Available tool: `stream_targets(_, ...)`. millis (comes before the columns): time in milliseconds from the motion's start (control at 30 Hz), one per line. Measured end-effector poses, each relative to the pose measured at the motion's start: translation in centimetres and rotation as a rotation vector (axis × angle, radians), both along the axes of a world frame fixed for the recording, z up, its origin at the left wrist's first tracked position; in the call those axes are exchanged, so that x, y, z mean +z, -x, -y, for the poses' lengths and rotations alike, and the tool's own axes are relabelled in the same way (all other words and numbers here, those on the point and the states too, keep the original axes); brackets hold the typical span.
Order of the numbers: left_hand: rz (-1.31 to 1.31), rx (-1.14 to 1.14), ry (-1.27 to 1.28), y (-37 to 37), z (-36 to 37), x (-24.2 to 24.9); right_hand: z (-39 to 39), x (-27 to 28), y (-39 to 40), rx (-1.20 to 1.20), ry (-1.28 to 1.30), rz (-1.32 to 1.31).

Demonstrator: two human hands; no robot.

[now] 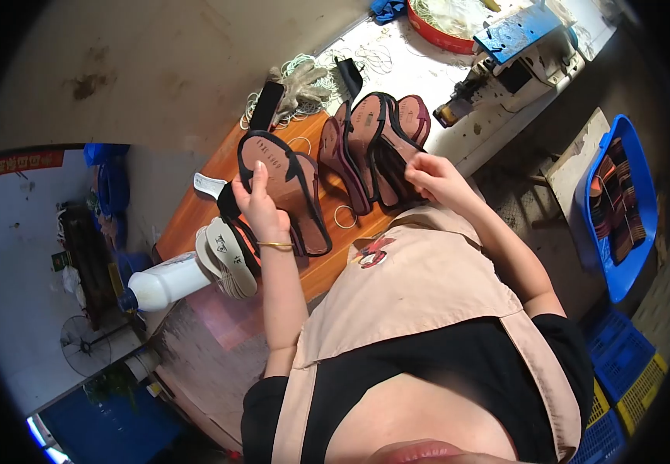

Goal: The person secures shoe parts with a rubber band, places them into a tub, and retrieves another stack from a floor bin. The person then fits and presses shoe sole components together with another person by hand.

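Observation:
My left hand [261, 210] grips a slipper sole [273, 166] with a brown-pink footbed, dark rim and printed lettering; the thumb lies on its upper face. The fingers of my right hand [439, 182] are curled together beside a row of similar soles [367, 124], black- and maroon-edged, standing on the wooden table. Whether these fingers hold anything is hidden. White slipper soles [230, 259] lie below my left hand, next to a white bottle [166, 282]. A rubber band [345, 216] sits on the table between my hands.
Behind the soles lie a work glove [302, 89], tangled bands and a dark block [267, 107]. A machine with a blue plate [516, 32] and a red basin [435, 35] stand at the back right. At right is a blue basket [650, 203] holding dark pieces; crates [621, 348] sit below.

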State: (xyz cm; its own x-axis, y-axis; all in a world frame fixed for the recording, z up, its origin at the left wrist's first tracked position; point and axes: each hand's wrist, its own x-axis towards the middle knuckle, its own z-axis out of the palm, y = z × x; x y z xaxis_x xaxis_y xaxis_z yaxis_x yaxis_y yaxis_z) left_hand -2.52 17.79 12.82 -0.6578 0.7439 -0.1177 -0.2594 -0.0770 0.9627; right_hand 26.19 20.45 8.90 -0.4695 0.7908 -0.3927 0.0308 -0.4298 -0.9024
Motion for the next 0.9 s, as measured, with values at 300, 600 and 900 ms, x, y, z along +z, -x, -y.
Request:
stream_targets(300,-1.19,-0.396,0.559,-1.7,-1.5,-14.2,2.0,-1.5,0.6,0.079,-0.147,0.242)
stream_targets(600,-1.044,0.476,0.426,5.6,5.1,-14.4,1.6,-1.6,0.2,0.126,-0.207,0.368)
stream_targets(900,-0.647,0.094,0.559,7.5,8.5,-16.2,1.4,0.1,3.7,0.236,-0.353,0.325)
